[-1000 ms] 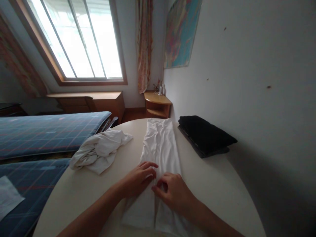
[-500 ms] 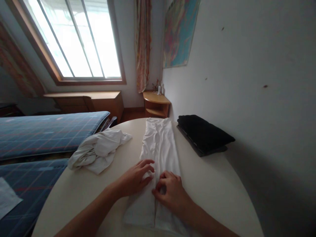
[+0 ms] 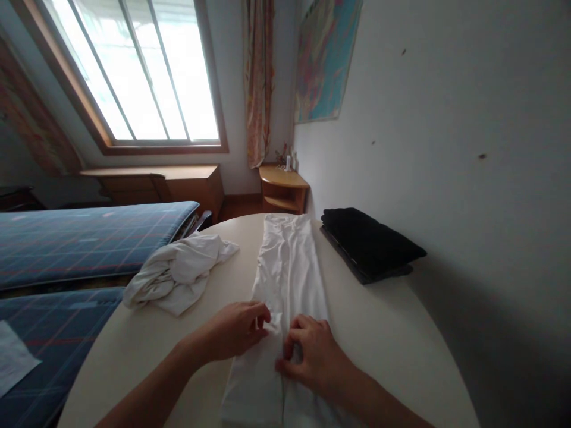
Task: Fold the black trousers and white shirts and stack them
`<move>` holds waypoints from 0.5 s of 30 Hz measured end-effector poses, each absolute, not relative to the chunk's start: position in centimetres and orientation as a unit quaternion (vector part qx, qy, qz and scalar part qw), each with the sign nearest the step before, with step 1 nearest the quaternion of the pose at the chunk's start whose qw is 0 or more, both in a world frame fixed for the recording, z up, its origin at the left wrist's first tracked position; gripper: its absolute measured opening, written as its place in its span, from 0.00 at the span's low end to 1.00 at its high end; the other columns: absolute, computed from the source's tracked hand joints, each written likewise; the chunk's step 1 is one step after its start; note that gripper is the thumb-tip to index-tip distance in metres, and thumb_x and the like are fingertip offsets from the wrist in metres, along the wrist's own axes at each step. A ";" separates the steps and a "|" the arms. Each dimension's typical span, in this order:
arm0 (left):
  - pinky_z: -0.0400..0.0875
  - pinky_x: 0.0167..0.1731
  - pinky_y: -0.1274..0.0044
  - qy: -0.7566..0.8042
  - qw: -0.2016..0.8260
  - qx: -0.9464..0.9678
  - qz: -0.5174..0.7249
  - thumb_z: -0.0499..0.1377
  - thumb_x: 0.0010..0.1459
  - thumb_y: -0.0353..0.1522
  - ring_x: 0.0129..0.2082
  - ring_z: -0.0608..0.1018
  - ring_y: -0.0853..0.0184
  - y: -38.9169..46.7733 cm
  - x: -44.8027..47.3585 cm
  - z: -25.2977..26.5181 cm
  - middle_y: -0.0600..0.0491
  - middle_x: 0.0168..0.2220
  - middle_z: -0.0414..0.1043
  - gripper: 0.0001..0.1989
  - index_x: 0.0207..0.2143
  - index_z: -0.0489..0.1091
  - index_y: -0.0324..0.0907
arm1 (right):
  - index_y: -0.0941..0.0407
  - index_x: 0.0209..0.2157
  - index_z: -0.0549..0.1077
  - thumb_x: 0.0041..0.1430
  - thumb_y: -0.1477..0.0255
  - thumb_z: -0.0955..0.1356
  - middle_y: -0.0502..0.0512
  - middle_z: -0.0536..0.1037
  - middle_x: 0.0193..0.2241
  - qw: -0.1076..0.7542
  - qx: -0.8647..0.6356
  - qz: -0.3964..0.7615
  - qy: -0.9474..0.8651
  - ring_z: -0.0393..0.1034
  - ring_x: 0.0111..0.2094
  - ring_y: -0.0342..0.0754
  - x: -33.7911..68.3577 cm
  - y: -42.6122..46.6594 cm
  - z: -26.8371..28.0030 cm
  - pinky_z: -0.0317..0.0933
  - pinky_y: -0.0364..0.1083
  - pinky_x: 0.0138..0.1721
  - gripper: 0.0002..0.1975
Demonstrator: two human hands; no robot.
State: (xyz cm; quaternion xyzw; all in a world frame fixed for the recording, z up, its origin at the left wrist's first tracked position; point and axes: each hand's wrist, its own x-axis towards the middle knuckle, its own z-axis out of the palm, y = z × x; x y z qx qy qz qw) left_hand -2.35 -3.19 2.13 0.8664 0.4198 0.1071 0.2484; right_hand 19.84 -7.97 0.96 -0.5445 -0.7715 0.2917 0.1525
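White trousers (image 3: 297, 279) lie lengthwise on the round table, with the waistband at the far edge and the legs side by side towards me. My left hand (image 3: 238, 330) is at the left leg, its fingers bent and closed on a small raised fold of the cloth. On the near part of the legs rests my right hand (image 3: 312, 351), fingers curved and a gap showing between thumb and forefinger. Its fingertips touch the cloth near the line between the two legs. The lower ends of the legs run to the bottom of the view.
Crumpled white cloth (image 3: 182, 270) lies on the left of the pale round table (image 3: 379, 356). A folded black stack of cloth (image 3: 370, 241) sits at the right, near the wall. Blue checked mattresses (image 3: 89, 244) border the table's left side. A corner shelf (image 3: 283, 175) stands beyond.
Both hands have shifted slightly towards me, the left also a little to the left with its fingers more bent. The near ends of the trouser legs have come closer to me.
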 end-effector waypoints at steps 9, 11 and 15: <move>0.71 0.43 0.76 0.406 0.212 0.861 0.219 0.55 0.62 0.30 0.40 0.77 0.66 -1.5 -2.6 0.6 0.51 0.42 0.75 0.06 0.40 0.71 0.45 | 0.55 0.30 0.80 0.56 0.61 0.70 0.48 0.77 0.23 0.016 -0.477 0.429 -0.767 0.66 0.23 0.42 22.9 -9.0 4.5 0.53 0.40 0.25 0.12; 0.69 0.52 0.71 0.403 0.171 0.860 0.263 0.56 0.63 0.31 0.50 0.75 0.63 -0.5 -2.8 -0.7 0.48 0.50 0.72 0.08 0.45 0.70 0.46 | 0.56 0.31 0.80 0.61 0.61 0.67 0.49 0.79 0.23 0.033 -0.477 0.432 -0.765 0.68 0.23 0.42 23.3 -7.7 4.4 0.54 0.40 0.25 0.15; 0.67 0.57 0.65 0.421 0.136 0.852 0.281 0.57 0.62 0.32 0.56 0.71 0.59 1.1 -3.5 -2.7 0.47 0.56 0.69 0.13 0.50 0.68 0.46 | 0.58 0.31 0.79 0.62 0.62 0.66 0.54 0.81 0.26 0.113 -0.543 0.325 -0.766 0.72 0.27 0.46 23.1 -3.2 3.9 0.57 0.42 0.29 0.15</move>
